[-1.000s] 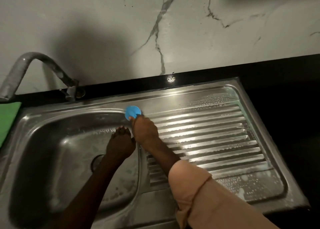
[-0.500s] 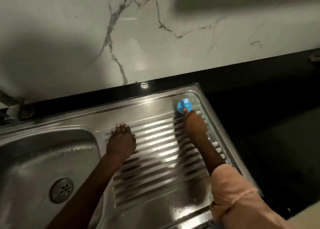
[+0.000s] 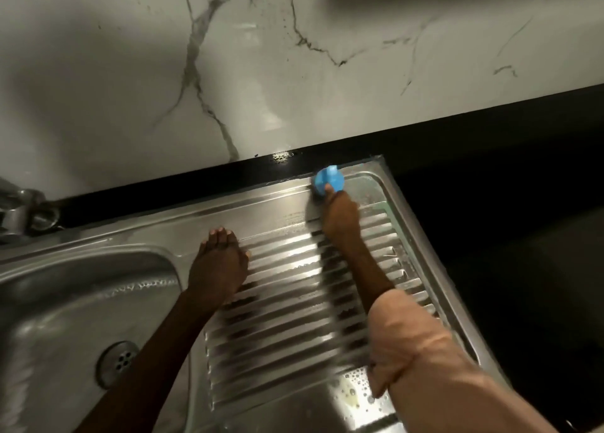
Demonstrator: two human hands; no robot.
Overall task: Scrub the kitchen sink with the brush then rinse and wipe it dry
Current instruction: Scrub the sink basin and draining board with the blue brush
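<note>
A steel kitchen sink fills the lower half of the view, with its basin [image 3: 75,302] at the left and a ribbed drainboard [image 3: 287,318] at the right. My right hand [image 3: 341,218] grips a round blue brush [image 3: 329,180] and presses it on the drainboard's far right corner. My left hand [image 3: 219,266] lies flat, fingers together, on the drainboard's near-left part beside the basin. Soap foam [image 3: 354,390] sits on the drainboard's front edge.
The drain [image 3: 119,362] shows in the basin floor. The tap base [image 3: 23,213] stands at the far left on the black counter strip [image 3: 163,187]. A white marble wall rises behind. Dark countertop [image 3: 506,236] extends to the right of the sink.
My right hand has carried the brush from the basin's back rim rightward along the drainboard to its far right corner. My left hand moved from the basin edge onto the drainboard.
</note>
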